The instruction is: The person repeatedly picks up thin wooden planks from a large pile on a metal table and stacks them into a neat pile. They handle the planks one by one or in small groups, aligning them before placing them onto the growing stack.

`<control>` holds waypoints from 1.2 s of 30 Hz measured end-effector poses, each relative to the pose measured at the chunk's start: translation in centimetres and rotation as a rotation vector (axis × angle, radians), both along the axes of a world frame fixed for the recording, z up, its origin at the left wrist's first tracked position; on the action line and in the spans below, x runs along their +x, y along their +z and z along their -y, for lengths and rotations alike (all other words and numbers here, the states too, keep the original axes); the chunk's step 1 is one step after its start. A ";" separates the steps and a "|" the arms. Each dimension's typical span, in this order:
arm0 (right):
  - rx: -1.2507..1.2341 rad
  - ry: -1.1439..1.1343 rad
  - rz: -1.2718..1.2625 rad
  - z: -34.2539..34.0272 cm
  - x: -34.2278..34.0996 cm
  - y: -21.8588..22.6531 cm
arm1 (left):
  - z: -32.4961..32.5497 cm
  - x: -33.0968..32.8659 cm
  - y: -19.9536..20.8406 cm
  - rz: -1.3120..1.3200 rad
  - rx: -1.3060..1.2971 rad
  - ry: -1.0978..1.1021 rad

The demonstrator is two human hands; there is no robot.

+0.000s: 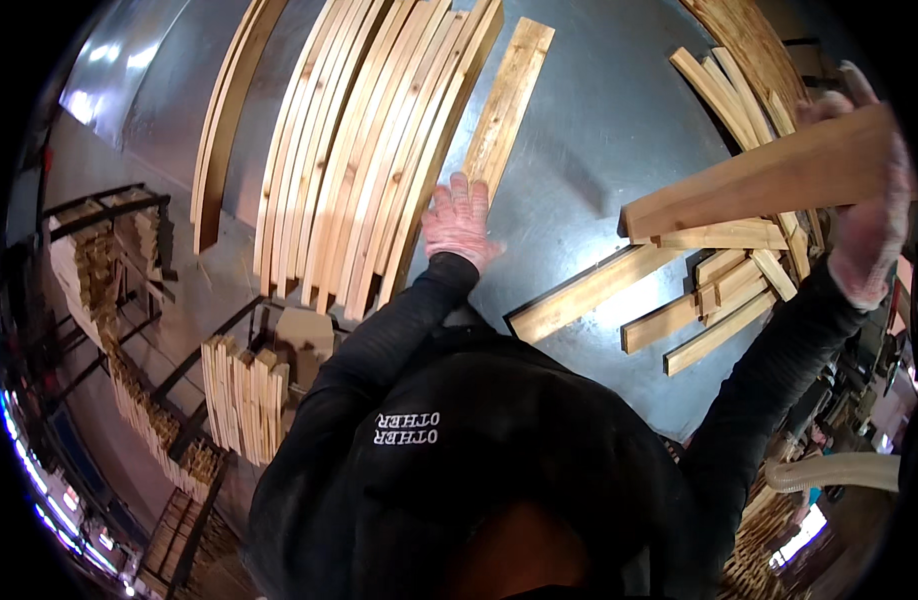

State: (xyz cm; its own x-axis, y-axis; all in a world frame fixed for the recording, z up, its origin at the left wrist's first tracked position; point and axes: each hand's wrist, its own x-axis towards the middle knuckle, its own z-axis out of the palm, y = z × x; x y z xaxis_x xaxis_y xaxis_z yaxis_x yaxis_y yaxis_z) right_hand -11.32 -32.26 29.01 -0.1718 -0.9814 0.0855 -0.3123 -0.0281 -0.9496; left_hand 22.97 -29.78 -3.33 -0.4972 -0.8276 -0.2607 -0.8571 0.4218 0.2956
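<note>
My left hand (459,222) lies flat with fingers spread, its fingertips on the near end of a single loose board (512,105) and its side close to a row of boards. That row (369,150) stands on edge, packed side by side, left of the hand. Out at the far right, my right hand (872,250) grips a darker brown board (759,178), raised above a scattered heap of short pieces. The board hides part of the right hand; some fingers show beyond its upper edge.
Short offcuts (704,310) lie loosely on the grey metal table (559,130) below the raised board. More strips (724,95) lean by a wooden panel (744,45) at the back right. Separate boards (224,140) stand at far left. Racks of stacked wood (244,395) and a hose (834,472) surround the table.
</note>
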 end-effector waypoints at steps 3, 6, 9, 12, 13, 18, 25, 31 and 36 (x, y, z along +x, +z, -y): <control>0.021 -0.077 0.384 -1.2 -3.2 -3.1 | -0.2 0.0 -0.8 -0.074 0.065 0.114; 0.265 -0.114 0.911 -2.9 -2.4 -15.3 | 1.0 0.2 1.5 -0.127 0.258 0.224; 0.517 -0.234 0.516 -4.1 5.4 -30.7 | 0.8 4.0 -2.9 -0.363 0.363 0.343; 0.551 -0.291 0.575 -3.6 13.8 -36.3 | -1.5 5.2 0.1 -0.209 0.323 0.433; 0.639 -0.120 0.267 -2.6 15.2 -34.7 | -2.7 5.5 -0.5 -0.188 0.266 0.429; 0.501 -0.170 -0.344 2.4 20.9 -32.3 | -4.0 8.5 -0.5 -0.282 0.213 0.234; 0.579 -0.155 -0.274 5.8 24.9 -29.5 | 21.4 21.4 1.7 -0.282 -0.148 0.534; 0.342 -0.276 -0.901 12.2 19.8 -34.7 | 33.8 15.6 -3.2 -0.184 -0.015 0.045; 0.277 -0.351 0.022 13.2 23.3 -33.2 | 36.2 16.9 -7.4 -0.947 0.802 0.005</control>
